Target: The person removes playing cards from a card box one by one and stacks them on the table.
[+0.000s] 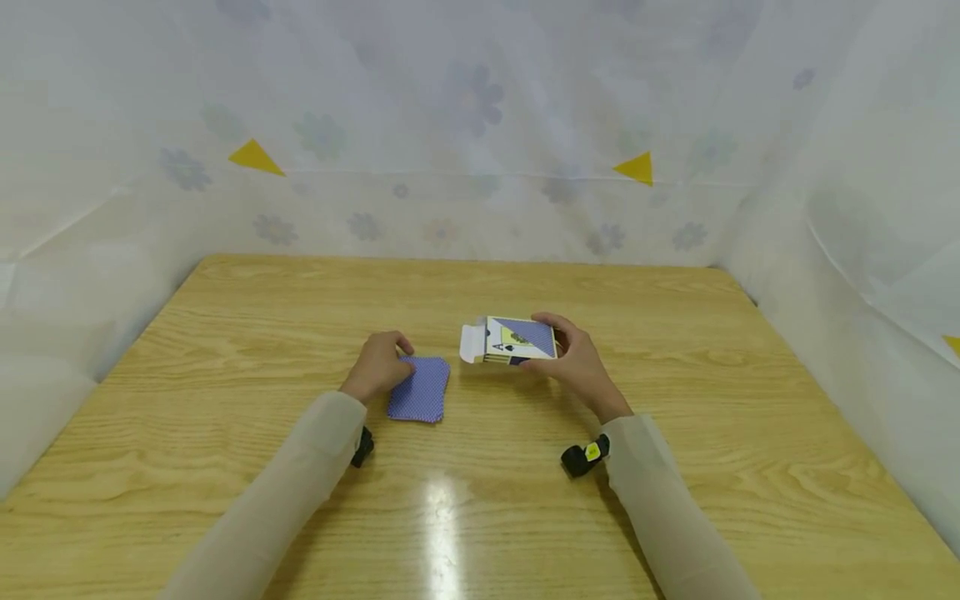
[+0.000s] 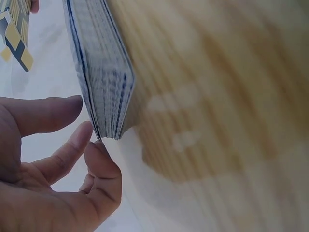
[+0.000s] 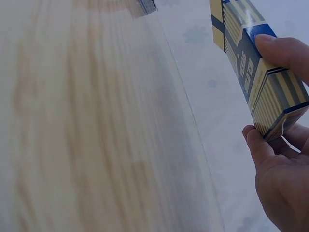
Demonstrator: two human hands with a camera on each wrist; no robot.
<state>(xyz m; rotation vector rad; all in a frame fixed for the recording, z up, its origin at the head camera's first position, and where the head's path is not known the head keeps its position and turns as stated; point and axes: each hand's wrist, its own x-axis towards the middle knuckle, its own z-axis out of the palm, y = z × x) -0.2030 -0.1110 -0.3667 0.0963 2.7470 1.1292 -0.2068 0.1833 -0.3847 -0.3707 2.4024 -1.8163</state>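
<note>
A stack of playing cards (image 1: 418, 390) with blue patterned backs lies face down on the wooden table. My left hand (image 1: 381, 364) is at its far left corner. In the left wrist view, the thumb and curled fingers (image 2: 104, 169) pinch the corner at the top of the stack (image 2: 99, 72); how many cards they hold I cannot tell. My right hand (image 1: 576, 362) grips a card box (image 1: 520, 340) by its right end, thumb on the near side and fingers on the far side. The box's white end flap (image 1: 472, 343) stands open toward the left. Its inside is hidden.
The wooden table (image 1: 675, 333) runs back to a white flowered curtain (image 1: 465, 200) that also hangs at both sides. Yellow triangles (image 1: 257, 157) mark the curtain. A black camera strap (image 1: 585, 456) is on the right wrist, another (image 1: 363, 447) on the left.
</note>
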